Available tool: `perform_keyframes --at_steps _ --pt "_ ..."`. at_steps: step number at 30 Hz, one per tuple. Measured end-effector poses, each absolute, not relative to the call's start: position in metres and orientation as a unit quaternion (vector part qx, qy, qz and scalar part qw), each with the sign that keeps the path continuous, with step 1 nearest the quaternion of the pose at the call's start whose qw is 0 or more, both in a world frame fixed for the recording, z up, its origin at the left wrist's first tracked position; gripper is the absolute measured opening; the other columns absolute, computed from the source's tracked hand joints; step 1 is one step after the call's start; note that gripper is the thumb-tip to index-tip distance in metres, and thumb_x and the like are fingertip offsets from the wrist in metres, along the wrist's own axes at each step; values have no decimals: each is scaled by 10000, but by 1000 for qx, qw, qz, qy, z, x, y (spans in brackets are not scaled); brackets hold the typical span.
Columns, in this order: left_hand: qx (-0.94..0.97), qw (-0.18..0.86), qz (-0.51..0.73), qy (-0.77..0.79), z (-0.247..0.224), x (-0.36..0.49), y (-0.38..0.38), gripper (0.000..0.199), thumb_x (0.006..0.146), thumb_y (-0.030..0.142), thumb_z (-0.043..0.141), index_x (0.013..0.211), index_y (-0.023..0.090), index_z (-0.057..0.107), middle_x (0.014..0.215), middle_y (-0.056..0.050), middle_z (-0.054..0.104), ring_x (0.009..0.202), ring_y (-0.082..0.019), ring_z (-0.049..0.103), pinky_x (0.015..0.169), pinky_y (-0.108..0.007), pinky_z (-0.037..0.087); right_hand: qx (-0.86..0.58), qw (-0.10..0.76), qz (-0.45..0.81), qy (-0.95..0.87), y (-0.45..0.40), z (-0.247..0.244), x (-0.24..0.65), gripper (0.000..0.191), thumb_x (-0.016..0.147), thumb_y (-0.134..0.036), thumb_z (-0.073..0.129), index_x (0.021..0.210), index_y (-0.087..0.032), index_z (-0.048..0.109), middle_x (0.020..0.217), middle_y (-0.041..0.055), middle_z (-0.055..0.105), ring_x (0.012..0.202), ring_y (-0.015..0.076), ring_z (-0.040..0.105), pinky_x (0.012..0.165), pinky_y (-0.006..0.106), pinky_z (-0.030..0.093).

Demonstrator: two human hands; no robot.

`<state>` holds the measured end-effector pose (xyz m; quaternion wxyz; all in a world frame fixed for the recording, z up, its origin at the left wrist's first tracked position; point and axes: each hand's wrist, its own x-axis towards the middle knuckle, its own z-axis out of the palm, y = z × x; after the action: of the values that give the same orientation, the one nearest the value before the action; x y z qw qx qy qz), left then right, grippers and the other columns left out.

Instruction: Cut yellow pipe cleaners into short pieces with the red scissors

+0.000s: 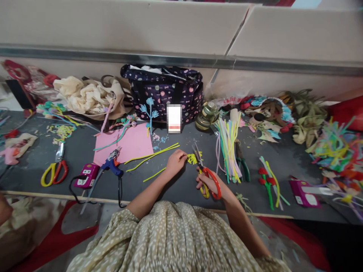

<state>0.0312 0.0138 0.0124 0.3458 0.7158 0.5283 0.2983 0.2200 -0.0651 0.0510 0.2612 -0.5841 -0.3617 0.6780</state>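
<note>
My right hand grips a pair of scissors with one red and one yellow handle loop. Their blades point away from me, slightly parted, over a small heap of short yellow pipe cleaner pieces. Left of the heap, my left hand is closed with its fingertips pinched together at the edge of the pieces; what lies between them is too small to make out. Long yellow pipe cleaners lie on the table to its left, and one shorter strand runs up to my left wrist.
A pink sheet, a glue gun and second scissors lie to the left. Behind stand a dark patterned bag and a glass jar. Rightward are bundled pipe cleaners, pliers and a purple box.
</note>
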Motion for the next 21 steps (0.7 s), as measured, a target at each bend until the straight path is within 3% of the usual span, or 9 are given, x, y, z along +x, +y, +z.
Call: perform_keyframes --at_steps 8,15,21 --pt "780 238 220 535 30 -4 -1 234 859 315 622 1061 195 620 1047 -67 599 1022 -215 525 903 -339 425 -585 233 635 -447 -69 33 224 486 855 -479 538 1263 -225 464 819 8 616 564 147 657 391 216 506" --pt "790 183 117 574 32 -18 -12 198 849 377 634 881 184 608 957 -73 571 949 -233 508 806 -334 418 -590 203 611 -488 -69 35 224 446 880 -473 491 1253 -229 464 811 11 654 471 110 608 378 194 474" --pt "779 194 127 582 26 -14 -12 179 900 340 560 818 188 604 924 -73 592 910 -218 515 779 -321 401 -598 141 600 -512 -72 40 226 405 898 -504 448 1185 -220 481 715 2 659 415 109 576 362 186 442"
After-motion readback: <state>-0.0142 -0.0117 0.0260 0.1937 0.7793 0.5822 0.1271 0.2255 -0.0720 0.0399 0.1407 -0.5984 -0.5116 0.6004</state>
